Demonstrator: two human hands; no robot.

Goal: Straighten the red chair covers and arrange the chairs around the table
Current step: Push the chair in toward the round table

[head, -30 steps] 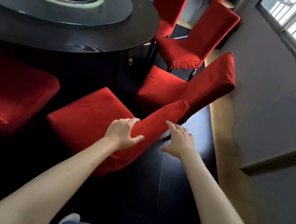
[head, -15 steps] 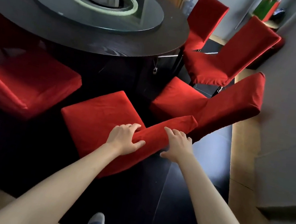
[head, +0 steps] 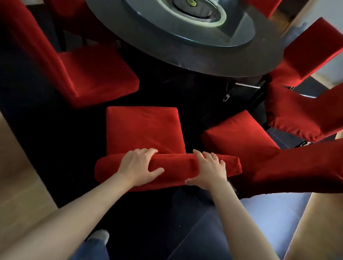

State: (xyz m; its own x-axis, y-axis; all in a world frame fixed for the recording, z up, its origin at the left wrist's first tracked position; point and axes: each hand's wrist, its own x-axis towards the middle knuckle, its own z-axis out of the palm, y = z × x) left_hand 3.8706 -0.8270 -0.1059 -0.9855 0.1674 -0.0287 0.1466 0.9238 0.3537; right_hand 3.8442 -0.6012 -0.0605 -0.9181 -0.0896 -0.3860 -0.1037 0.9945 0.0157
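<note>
Both hands, left hand (head: 140, 165) and right hand (head: 207, 171), gripped the backrest top of the red fabric-covered chair (head: 143, 130) facing the round dark bench (head: 179, 48); that stiff rail under loose, slippery cover seemed the firmest hold.

Dim room, glare on glass turntable (head: 185, 13), blurred, warped edges

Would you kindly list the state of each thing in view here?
Left hand: grips the backrest top.
Right hand: grips the backrest top.
Nearest chair: seat faces the table, not tucked under.
Chair to its right: angled, standing close beside it.
Round table: glass turntable on top.
</note>
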